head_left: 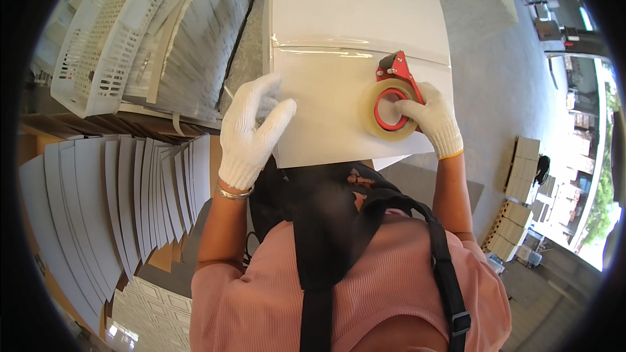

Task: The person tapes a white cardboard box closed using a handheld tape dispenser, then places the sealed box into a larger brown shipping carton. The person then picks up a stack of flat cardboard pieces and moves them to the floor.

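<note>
A large white carton (326,111) lies in front of me, with a seam (417,58) running across its top. A glossy strip of clear tape (313,51) lies along the left part of that seam. My right hand (435,114), in a white knit glove, grips a red tape dispenser (405,70) over the carton's right side. On the dispenser sits a roll of clear, tan-looking tape (378,127). My left hand (251,120), gloved the same way, is at the carton's left edge with thumb and fingers apart, holding nothing.
To my left stands a row of grey-white cardboard sheets (124,182) on edge. Beyond it are a white perforated plastic basket (104,45) and plastic-wrapped stacks (202,39). A pale block-shaped stack (479,0) stands past the carton. Stacked flat cartons (512,228) rest on the floor at right.
</note>
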`<state>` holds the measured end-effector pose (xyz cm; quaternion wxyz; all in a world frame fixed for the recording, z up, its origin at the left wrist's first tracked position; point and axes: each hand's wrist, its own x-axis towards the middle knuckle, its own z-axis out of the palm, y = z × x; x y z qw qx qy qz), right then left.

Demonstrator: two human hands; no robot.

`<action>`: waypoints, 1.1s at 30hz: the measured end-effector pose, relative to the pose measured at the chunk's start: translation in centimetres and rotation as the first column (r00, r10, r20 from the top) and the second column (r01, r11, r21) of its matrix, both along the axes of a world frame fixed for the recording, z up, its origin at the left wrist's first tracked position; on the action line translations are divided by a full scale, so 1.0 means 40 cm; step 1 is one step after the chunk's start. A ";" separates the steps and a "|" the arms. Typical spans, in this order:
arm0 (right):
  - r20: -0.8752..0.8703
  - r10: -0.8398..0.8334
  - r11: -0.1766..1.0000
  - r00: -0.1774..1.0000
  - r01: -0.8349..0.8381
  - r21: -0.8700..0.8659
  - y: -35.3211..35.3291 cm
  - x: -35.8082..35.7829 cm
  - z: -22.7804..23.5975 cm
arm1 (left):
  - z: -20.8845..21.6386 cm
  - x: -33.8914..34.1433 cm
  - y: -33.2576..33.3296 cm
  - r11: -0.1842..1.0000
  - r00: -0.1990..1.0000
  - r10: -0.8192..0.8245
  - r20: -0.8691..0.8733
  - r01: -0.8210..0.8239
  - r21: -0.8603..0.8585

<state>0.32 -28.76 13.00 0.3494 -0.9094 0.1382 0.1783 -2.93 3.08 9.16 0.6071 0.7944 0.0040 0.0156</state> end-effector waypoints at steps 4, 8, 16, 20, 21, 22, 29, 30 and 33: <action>0.076 0.009 1.000 0.997 -0.008 -0.009 -0.001 -0.011 -0.010 | -0.009 0.005 0.025 0.999 1.000 -0.021 0.001 0.021 -0.045; 0.341 0.020 0.997 0.940 0.009 -0.081 -0.014 -0.036 0.002 | 0.026 0.024 0.039 0.997 0.998 -0.044 0.043 0.046 -0.054; 0.341 0.053 0.963 0.939 -0.138 0.231 0.105 -0.070 0.207 | 0.092 0.121 0.008 0.976 0.911 -0.215 0.353 0.190 0.105; 0.297 0.276 0.942 0.914 -0.318 0.106 0.179 -0.023 0.231 | 0.158 0.173 -0.053 0.941 0.798 -0.334 0.502 0.253 0.226; 0.270 0.327 0.938 0.906 -0.346 0.027 0.189 -0.006 0.235 | 0.166 0.180 -0.069 0.935 0.776 -0.347 0.527 0.246 0.254; 0.415 0.388 0.907 0.823 -0.421 -0.014 0.185 0.006 0.216 | 0.175 0.188 -0.080 0.929 0.751 -0.363 0.552 0.243 0.280; 0.373 0.399 0.859 0.838 -0.484 0.168 0.185 0.028 0.267 | 0.197 0.229 -0.103 0.955 0.657 -0.295 0.693 0.213 0.204; 0.371 0.409 0.862 0.834 -0.487 0.144 0.180 0.030 0.270 | 0.202 0.232 -0.102 0.949 0.664 -0.316 0.678 0.231 0.216; 0.385 0.380 0.861 0.841 -0.474 0.186 0.180 0.039 0.267 | 0.216 0.239 -0.093 0.929 0.690 -0.370 0.623 0.282 0.240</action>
